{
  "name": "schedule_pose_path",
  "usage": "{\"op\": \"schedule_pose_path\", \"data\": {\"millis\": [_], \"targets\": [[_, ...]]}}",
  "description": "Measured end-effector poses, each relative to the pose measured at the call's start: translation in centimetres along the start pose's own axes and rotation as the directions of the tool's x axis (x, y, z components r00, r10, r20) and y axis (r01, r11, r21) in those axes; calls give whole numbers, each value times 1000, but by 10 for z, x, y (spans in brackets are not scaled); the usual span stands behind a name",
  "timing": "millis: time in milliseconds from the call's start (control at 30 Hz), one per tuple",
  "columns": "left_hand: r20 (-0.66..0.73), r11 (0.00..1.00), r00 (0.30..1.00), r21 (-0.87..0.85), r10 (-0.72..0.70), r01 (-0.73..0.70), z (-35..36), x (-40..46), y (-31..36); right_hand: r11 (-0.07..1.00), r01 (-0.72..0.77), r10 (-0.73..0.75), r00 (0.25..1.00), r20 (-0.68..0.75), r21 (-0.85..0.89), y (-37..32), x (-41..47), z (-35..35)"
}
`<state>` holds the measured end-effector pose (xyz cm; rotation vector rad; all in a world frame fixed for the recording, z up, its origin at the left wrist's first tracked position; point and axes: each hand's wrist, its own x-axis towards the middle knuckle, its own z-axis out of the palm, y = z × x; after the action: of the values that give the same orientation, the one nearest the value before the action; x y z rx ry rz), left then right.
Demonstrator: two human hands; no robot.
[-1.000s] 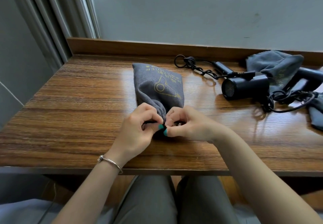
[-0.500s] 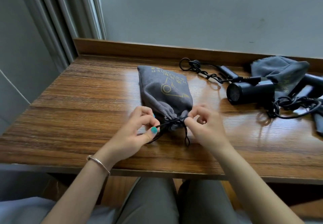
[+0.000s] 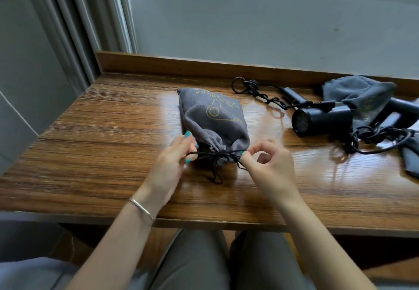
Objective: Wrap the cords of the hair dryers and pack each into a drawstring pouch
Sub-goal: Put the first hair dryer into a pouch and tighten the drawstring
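Note:
A filled grey drawstring pouch point(image 3: 212, 117) with yellow print lies in the middle of the wooden table point(image 3: 108, 144), its gathered mouth toward me. A black drawstring point(image 3: 216, 153) stretches taut across that mouth. My left hand point(image 3: 172, 165) pinches the string's left end and my right hand point(image 3: 267, 165) pinches its right end. Loose cord ends hang below the knot. A black hair dryer point(image 3: 322, 121) lies to the right with its cord point(image 3: 260, 92) trailing toward the back.
Another grey pouch point(image 3: 356, 92) lies crumpled at the back right, partly over a second black dryer point(image 3: 401, 108). A coiled black cable point(image 3: 381, 135) sits beside it. A raised wooden lip runs along the table's back edge below the wall.
My hands have moved apart, from pinched together at the pouch's mouth to either side of it. The drawstring is now pulled out taut and the mouth is cinched.

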<state>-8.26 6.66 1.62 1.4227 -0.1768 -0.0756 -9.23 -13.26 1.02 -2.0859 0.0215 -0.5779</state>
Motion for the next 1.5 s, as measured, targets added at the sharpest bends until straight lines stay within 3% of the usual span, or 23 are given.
{"op": "schedule_pose_path", "data": {"millis": [33,100,133,167,200,233,267,300,333,367,467,633,733,833,933,1033,1100,1133,1200,1267,1333,1433,1500], "targets": [[-42,977,999,214,31,-22,-2,-1,-1,984,100,-100,995,7,-145,1,0,-5],[-54,773,979,623,197,-121,-9,0,-7,834,289,-302,952,49,-470,6,0,-14],[-11,683,965,709,261,-176,-10,0,-7,782,321,-352,935,46,-534,7,1,-17],[9,680,963,706,269,-196,-11,1,-7,797,297,-340,940,17,-525,6,2,-18],[10,740,962,637,274,-217,-9,1,-7,899,201,-238,970,-48,-390,5,3,-16],[10,823,966,521,260,-227,-6,1,-6,998,15,-20,997,-80,-64,0,7,-13],[6,905,973,365,233,-219,-2,0,-3,921,-213,216,976,29,327,-7,8,-12],[4,953,978,226,207,-203,3,-1,1,697,-394,334,918,214,599,-16,7,-11],[12,978,982,83,191,-191,7,-2,3,492,-481,320,875,363,726,-21,5,-9],[11,983,985,-74,172,-170,11,-3,4,376,-508,251,861,443,775,-24,2,-7],[-10,877,999,-479,49,-48,16,-5,6,231,-529,79,847,526,816,-25,-5,-1],[-22,861,998,-506,-65,45,12,-9,-1,407,-611,215,786,579,679,-15,4,-2],[-26,895,992,-435,-120,97,3,-13,-5,536,-573,113,777,620,620,-12,2,-8],[-169,999,985,34,-35,41,-15,-9,-2,786,-412,-5,741,671,461,-21,4,-13],[-438,902,888,426,141,67,-22,-5,4,982,-52,-30,904,427,179,-24,32,-6],[-509,764,848,603,145,231,-21,-5,14,941,286,-175,868,465,-180,-29,79,9],[-473,524,845,800,249,293,-25,-5,13,869,385,-128,781,611,-312,-31,108,24],[-423,416,826,872,373,259,-23,-5,12,834,413,-77,744,664,-366,-30,119,32],[-247,334,801,940,545,62,-10,-3,13,810,431,-1,679,734,-397,-24,133,44],[-61,345,894,932,444,-108,8,2,13,887,339,8,668,744,-314,-20,135,48],[-24,293,973,955,231,-46,17,13,10,918,274,13,704,710,-288,-19,134,47],[-63,85,988,995,140,51,-1,34,10,856,317,31,757,653,-408,-19,125,41],[-62,114,993,992,96,51,-17,46,19,828,338,32,768,639,-447,-24,114,30]]}}
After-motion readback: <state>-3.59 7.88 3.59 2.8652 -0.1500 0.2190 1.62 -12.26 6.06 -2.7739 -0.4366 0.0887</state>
